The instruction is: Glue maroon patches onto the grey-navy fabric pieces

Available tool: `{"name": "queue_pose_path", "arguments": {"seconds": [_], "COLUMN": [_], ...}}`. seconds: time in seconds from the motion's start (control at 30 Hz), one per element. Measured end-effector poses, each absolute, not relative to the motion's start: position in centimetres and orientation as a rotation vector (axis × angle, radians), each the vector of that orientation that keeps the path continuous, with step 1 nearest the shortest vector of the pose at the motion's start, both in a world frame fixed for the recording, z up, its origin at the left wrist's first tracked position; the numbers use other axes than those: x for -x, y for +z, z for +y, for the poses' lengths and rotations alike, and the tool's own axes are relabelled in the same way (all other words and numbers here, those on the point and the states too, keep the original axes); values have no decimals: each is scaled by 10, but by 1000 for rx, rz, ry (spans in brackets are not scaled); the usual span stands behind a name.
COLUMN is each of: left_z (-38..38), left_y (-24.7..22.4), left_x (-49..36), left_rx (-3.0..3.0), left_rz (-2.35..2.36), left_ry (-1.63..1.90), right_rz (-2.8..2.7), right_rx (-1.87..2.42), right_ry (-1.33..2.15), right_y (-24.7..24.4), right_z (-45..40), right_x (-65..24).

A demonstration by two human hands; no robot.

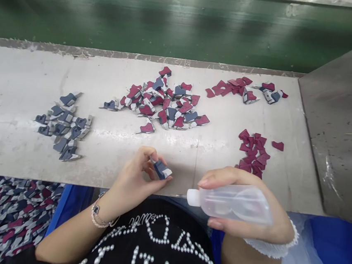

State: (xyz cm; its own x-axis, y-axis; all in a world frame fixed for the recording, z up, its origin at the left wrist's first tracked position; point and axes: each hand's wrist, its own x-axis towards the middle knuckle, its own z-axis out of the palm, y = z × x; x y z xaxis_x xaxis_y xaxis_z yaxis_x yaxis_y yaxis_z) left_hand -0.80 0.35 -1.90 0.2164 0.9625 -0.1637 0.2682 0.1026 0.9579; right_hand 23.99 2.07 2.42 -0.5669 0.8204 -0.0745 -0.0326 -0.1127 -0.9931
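My left hand [137, 178] pinches a small blue-grey and white plastic part [161, 169] between thumb and fingers, just above the front edge of the table. In my right hand [269, 199] lies a translucent squeeze bottle [234, 203] on its side, its white cap [193, 197] pointing left toward the part, with a gap between them. Beyond the right hand is a pile of small maroon pieces [253, 154]. Past the left hand lies a heap of assembled parts [166, 102] in maroon, blue-grey and white.
Blue-grey and white parts [64, 125] lie at the left of the pale table [104, 166]. More maroon pieces [230, 86] sit at the back right. A metal panel [341, 123] bounds the right side; a green belt [174, 24] runs behind. A blue bin [69, 204] full of parts stands lower left.
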Motion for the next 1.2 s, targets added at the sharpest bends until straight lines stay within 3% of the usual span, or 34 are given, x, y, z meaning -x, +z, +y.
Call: {"name": "queue_pose_path", "arguments": {"seconds": [0.13,0.43,0.8,1.2], "left_z": [4,2,2,-3], "left_y": [-21,-24,-21,-16], "left_x": [4,-4,-3,-1], "left_rx": [-1433,-1344,-1384,-1380], "left_rz": [1300,1180,1181,1087], "left_ry": [697,733,643,668], "right_rz": [-1720,-1613,-1923,-1857], "right_rx": [982,1076,1331,1284], "right_ry": [1500,1540,871,977], "right_y": [30,36,48,49], "right_z": [14,13,3,4], "right_x": [-231,-224,-202,-187]}}
